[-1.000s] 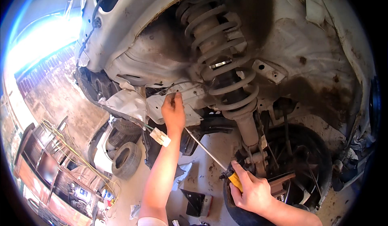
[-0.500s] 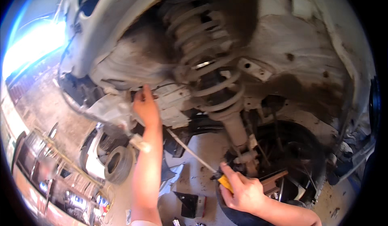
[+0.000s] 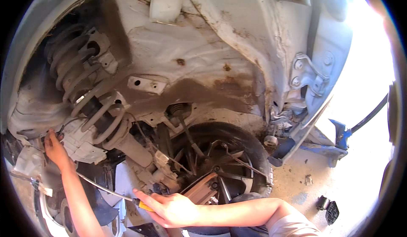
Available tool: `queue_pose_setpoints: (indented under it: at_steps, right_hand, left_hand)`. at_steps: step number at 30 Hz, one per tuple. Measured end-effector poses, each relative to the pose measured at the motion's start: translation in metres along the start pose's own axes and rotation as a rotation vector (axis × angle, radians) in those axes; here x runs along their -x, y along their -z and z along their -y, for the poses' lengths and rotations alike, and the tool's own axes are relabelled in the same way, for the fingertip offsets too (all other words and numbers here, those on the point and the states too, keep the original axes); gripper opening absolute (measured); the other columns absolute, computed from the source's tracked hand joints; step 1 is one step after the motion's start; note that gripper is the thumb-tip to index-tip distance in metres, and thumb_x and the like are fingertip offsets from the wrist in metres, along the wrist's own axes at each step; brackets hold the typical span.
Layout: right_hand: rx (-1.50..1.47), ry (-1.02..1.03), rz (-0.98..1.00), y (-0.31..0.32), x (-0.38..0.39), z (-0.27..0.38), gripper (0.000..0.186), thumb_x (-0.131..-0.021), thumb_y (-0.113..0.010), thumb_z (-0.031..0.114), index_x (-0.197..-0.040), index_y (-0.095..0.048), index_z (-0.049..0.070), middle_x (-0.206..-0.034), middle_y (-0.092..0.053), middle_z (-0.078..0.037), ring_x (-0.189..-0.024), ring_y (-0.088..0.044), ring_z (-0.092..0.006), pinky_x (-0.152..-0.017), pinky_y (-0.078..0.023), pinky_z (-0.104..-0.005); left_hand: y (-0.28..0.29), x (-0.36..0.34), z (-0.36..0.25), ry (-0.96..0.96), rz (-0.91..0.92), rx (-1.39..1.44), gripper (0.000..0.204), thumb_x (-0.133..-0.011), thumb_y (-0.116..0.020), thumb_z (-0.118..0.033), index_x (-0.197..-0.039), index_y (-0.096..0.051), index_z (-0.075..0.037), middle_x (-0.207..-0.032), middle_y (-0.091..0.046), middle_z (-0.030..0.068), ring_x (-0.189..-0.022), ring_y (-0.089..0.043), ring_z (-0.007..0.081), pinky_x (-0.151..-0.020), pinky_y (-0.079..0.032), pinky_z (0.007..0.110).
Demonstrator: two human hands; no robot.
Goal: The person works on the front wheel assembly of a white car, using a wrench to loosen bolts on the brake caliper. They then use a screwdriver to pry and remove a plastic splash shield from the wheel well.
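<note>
My right hand is closed around the yellow handle of a long-shafted screwdriver. The metal shaft runs up and left and passes behind my left forearm, so its tip is hidden. My left hand reaches up to the inner wall of a car's wheel well, its fingers closed against a spot beside a thin dark cable. What those fingers hold, if anything, is too small to make out. A dusty coil spring around a strut stands just right of that hand.
A wheel with a black tyre lies on the floor below the strut, a brown flat piece in front of it. At the right are a blue metal stand and a small black part on the floor.
The view has swung to the right, so the spring and both hands now appear farther left. Both hands keep their places, the right still gripping the screwdriver.
</note>
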State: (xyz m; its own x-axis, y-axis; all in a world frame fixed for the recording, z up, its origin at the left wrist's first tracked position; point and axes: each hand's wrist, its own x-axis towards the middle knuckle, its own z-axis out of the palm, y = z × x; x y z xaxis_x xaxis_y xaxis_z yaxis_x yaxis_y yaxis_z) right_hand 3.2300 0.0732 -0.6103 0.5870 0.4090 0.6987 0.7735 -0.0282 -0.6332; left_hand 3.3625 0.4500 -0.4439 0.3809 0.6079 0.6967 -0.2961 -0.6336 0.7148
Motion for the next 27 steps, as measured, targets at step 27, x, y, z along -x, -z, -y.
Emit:
queue_pose_setpoints:
  at_steps: [27]
  right_hand:
    - [0.002, -0.018, -0.022, -0.003, -0.001, -0.001, 0.070, -0.091, -0.061, 0.015, -0.152, -0.030, 0.002, -0.078, -0.058, -0.011, -0.052, -0.058, -0.0283, -0.046, -0.049, -0.0377]
  left_hand:
    - [0.003, -0.003, -0.007, 0.116, 0.034, 0.128, 0.053, -0.092, -0.069, -0.038, -0.130, -0.060, -0.004, -0.124, -0.063, 0.0059, -0.100, -0.061, 0.0174, -0.092, -0.043, 0.033]
